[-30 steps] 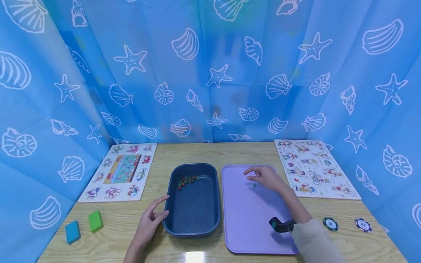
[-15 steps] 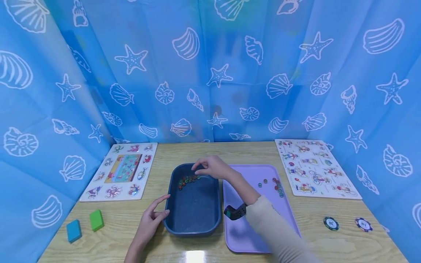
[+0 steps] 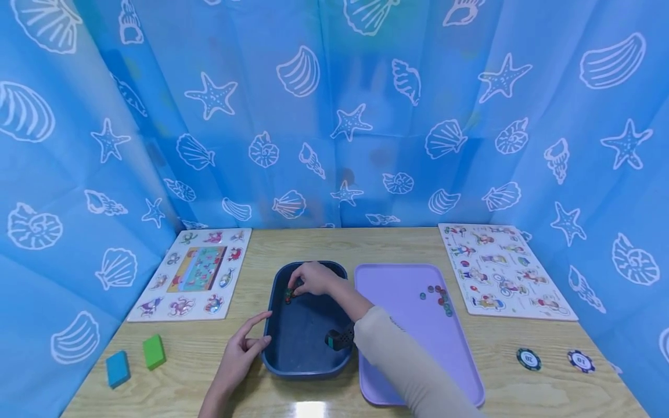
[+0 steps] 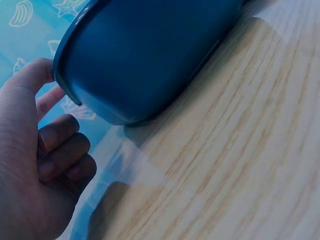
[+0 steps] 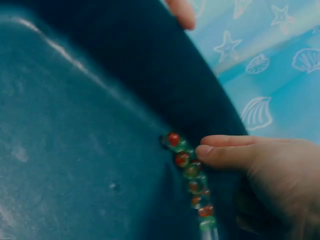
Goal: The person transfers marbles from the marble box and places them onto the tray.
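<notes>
Inside the dark blue bin [image 3: 308, 342], my right hand [image 3: 316, 278] reaches to a curved row of small glass marbles [image 5: 195, 186] along the wall. Seen from the right wrist, the thumb and index finger are extended and their tips meet the row's edge, with no marble visible between them. My left hand [image 3: 237, 354] holds the bin's left rim with thumb and index finger; its other fingers curl below the rim in the left wrist view. Several more marbles [image 3: 443, 302] lie on the right side of the purple tray [image 3: 387, 284].
Picture boards [image 3: 157, 299] [image 3: 512, 305] lie at the back left and back right. A green block [image 3: 154, 351] and a blue block [image 3: 117, 369] sit at the left, two poker chips [image 3: 528, 359] at the right. A blue shell-patterned curtain [image 3: 334, 145] surrounds the table.
My right hand has swung left from over the tray into the bin and down to the marbles. One green marble on the tray has rolled rightward. The left hand stays at the rim.
</notes>
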Motion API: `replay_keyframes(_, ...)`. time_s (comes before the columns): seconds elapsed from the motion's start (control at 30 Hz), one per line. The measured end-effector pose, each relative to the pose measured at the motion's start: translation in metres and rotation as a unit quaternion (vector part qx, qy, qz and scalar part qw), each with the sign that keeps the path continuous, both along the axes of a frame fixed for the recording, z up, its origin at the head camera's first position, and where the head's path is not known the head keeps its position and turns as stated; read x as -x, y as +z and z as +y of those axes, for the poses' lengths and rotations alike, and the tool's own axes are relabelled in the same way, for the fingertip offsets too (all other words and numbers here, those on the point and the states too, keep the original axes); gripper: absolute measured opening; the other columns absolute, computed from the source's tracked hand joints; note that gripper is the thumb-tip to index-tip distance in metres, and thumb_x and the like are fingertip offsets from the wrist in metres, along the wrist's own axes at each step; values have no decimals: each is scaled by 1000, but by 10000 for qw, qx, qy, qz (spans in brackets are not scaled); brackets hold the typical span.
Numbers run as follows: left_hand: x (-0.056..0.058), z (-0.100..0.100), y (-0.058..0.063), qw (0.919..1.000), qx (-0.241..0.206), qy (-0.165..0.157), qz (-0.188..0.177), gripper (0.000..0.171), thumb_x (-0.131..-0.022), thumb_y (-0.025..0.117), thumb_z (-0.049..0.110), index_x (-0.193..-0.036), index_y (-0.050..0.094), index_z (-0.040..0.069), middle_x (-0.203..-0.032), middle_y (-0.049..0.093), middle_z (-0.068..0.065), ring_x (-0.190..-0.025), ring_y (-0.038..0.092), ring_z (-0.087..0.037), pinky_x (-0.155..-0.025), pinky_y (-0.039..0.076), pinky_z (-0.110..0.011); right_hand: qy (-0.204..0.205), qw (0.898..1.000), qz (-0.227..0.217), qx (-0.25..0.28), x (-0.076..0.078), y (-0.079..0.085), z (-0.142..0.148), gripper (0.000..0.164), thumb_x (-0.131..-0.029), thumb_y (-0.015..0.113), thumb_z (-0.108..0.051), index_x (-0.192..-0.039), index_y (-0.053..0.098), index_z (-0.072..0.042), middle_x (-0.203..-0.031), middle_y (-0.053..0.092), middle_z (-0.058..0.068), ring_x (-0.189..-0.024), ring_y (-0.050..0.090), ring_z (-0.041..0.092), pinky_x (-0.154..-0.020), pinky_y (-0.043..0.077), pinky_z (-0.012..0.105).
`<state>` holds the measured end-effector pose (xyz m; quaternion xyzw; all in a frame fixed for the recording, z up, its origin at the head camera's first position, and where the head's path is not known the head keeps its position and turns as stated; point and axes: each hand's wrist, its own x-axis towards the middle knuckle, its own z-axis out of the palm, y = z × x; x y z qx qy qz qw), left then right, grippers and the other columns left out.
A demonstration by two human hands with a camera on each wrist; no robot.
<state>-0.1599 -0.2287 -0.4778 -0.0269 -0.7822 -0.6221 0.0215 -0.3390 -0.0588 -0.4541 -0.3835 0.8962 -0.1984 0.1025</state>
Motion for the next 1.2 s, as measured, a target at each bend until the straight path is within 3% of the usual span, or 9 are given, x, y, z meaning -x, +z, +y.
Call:
replay_keyframes(0.43, 2, 3, 0, 9999, -24, -102, 108, 43, -86, 56, 5, -128, 46, 9, -44, 30, 6, -35, 28, -1, -33, 24, -17, -287, 9986, -51, -445, -3, -13, 6, 11, -79, 68, -27, -90, 68, -29, -63, 52, -7, -55, 43, 9, -49, 35, 19)
replay_keyframes(0.57, 2, 4, -1, 9998, -56, -126, 113, 44, -86, 56, 4, -128, 46, 9, -43, 30, 6, -35, 27, -1, -32, 23, -19, -192, 9996, 5, -187, -4, -12, 10, 10, -79, 67, -27, -90, 68, -27, -55, 45, -6, -49, 39, 9, -46, 31, 19)
replay_keyframes(0.7, 2, 5, -1, 9998, -42, -131, 110, 44, -86, 56, 5, -129, 45, 8, -43, 30, 6, -34, 28, -1, -32, 23, -18, -55, 9995, 3, 308, -9, 2, 20, 12, -81, 65, -26, -92, 68, -25, -55, 42, -5, -48, 36, 10, -45, 30, 19)
replay_keyframes(0.97, 1, 3, -1, 9997, -59, -117, 193, 44, -86, 57, 5, -129, 45, 6, -42, 29, 7, -35, 26, 0, -33, 23, -18, -166, 9925, 62, 1214, -24, 38, 70, 15, -81, 64, -31, -96, 67, -26, -52, 34, -6, -47, 30, 11, -46, 26, 21)
replay_keyframes(1.07, 1, 2, -1, 9997, -32, -101, 209, 44, -86, 56, 4, -129, 45, 5, -42, 29, 6, -35, 26, 0, -33, 23, -20, -382, 9883, 134, 1470, -26, 42, 98, 14, -81, 64, -31, -95, 67, -28, -50, 33, -5, -46, 27, 11, -45, 25, 21)
replay_keyframes(1.2, 1, -1, -4, 9998, -39, -79, 179, 44, -87, 55, 4, -130, 44, 5, -42, 30, 5, -35, 26, -2, -34, 25, -19, -852, 9812, 54, 1733, -27, 32, 136, 15, -81, 65, -25, -95, 68, -23, -50, 32, -4, -46, 26, 11, -42, 24, 21)
